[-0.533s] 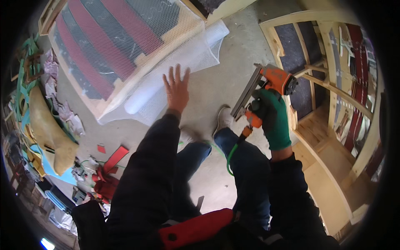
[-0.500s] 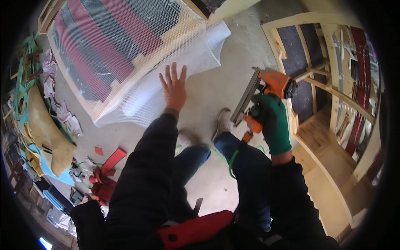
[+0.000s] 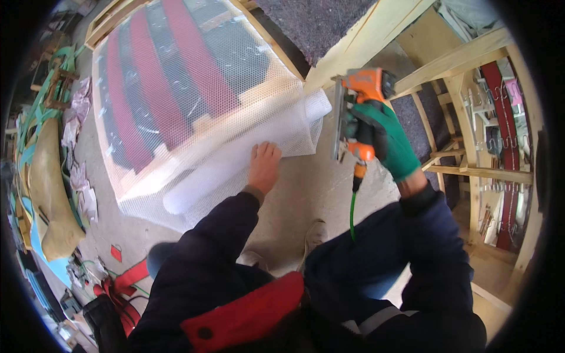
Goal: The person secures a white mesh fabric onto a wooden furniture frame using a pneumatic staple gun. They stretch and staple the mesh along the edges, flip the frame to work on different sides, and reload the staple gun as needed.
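Here the gloved right hand [image 3: 385, 138] has its fingers clamped around the grip of an orange nail gun [image 3: 366, 85], its body above them and its green hose [image 3: 352, 216] hanging below. The bare left hand's [image 3: 263, 172] bent fingers lie close together at the white mesh [image 3: 229, 169], though I cannot tell whether they grip it; the strapped wooden frame [image 3: 203, 125] lies beyond them, leftward.
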Motion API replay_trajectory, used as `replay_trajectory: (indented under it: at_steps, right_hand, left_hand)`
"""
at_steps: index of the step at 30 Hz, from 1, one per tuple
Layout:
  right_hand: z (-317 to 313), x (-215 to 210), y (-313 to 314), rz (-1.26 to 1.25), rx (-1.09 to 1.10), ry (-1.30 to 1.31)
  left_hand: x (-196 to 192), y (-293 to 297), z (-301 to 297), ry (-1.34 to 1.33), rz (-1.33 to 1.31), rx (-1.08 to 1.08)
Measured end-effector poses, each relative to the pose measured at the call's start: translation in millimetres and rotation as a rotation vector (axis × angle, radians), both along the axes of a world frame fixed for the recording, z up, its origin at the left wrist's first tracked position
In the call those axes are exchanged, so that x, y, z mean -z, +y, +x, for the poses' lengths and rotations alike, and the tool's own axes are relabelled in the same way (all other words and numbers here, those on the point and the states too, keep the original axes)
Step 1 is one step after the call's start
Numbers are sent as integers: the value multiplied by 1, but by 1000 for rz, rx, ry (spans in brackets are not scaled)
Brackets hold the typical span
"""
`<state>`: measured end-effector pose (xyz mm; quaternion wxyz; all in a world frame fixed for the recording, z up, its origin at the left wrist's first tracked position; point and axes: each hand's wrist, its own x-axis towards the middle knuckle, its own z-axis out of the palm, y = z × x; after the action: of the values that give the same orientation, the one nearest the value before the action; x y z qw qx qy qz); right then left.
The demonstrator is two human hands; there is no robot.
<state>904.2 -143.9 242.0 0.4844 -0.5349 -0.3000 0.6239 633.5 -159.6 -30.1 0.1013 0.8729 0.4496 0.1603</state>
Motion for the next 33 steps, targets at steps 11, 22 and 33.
replay_trajectory:
  at_steps: [11,22,33]
  right_hand:
    - [-2,17,7,38,-96,-32]
    - [2,36,43,28,-168,82]
    - [-14,58,65,-18,-325,-131]
  left_hand:
    - [24,35,-52,-9,-39,-294]
    - [-68,-29,9,-185,-165,-242]
    - [-29,-28,16,-416,-164,-323]
